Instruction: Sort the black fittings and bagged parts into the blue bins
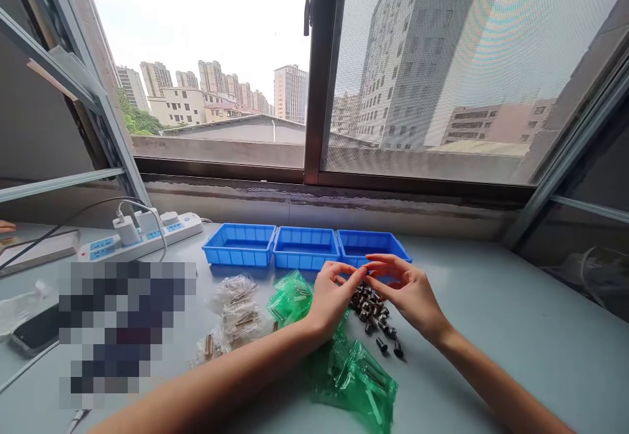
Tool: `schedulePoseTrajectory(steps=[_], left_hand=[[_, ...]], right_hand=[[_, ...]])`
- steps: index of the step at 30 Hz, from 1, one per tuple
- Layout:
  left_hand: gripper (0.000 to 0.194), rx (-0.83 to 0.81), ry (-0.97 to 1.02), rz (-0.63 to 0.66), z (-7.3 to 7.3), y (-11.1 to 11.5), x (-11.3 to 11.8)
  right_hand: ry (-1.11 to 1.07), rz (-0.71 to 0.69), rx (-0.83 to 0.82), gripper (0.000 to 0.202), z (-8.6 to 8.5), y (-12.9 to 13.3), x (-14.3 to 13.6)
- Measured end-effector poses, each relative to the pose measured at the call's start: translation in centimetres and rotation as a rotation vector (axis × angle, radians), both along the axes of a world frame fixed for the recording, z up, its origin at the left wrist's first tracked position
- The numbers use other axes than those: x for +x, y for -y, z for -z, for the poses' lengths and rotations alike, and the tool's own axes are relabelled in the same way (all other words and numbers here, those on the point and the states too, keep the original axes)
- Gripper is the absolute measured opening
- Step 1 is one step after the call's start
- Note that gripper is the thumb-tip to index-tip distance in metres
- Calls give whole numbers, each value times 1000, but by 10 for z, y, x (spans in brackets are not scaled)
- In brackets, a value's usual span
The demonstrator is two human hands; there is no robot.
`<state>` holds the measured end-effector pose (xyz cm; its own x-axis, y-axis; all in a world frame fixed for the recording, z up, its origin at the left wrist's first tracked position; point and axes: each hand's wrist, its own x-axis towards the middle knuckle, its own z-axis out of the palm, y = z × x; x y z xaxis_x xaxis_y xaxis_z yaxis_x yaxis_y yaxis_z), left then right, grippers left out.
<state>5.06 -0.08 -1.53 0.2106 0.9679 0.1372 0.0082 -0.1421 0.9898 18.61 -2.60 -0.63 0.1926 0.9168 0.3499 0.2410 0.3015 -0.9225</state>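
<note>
My left hand [333, 295] and my right hand [405, 290] meet at the fingertips above a pile of dark bolts [367, 306]. Thumb and fingers are pinched on both hands, and whatever small piece lies between them is too hidden to name. A few black bolts [398, 350] lie loose at the pile's near right side. Left of my left hand sits a green plastic packet [291, 296] with small parts inside. More green packets [366, 381] lie below my hands, partly behind my left forearm. Clear packets [240, 316] with brass-coloured pins are further left.
Three blue bins [305, 260] stand in a row behind my hands, below the window. At the left are a white power strip [147, 234] with plugs and cables, a phone [34, 332] and a blurred-out patch. Metal frame posts rise at both sides of the grey table [491, 296].
</note>
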Motion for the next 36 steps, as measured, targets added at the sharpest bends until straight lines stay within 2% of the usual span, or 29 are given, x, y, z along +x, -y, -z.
schedulePoseTrajectory(steps=[12, 21, 25, 30, 36], left_hand=[[34, -1, 55, -6, 2, -2, 1], [26, 3, 42, 85, -3, 3, 1], [24, 36, 22, 70, -4, 4, 1], [17, -13, 27, 47, -2, 6, 3], [22, -16, 50, 16, 1, 6, 4]], right_hand=[[133, 26, 60, 41, -1, 1, 1], [136, 65, 12, 44, -1, 3, 4], [128, 63, 17, 46, -1, 3, 4], [122, 74, 20, 44, 1, 4, 6], [124, 84, 23, 45, 2, 4, 5]])
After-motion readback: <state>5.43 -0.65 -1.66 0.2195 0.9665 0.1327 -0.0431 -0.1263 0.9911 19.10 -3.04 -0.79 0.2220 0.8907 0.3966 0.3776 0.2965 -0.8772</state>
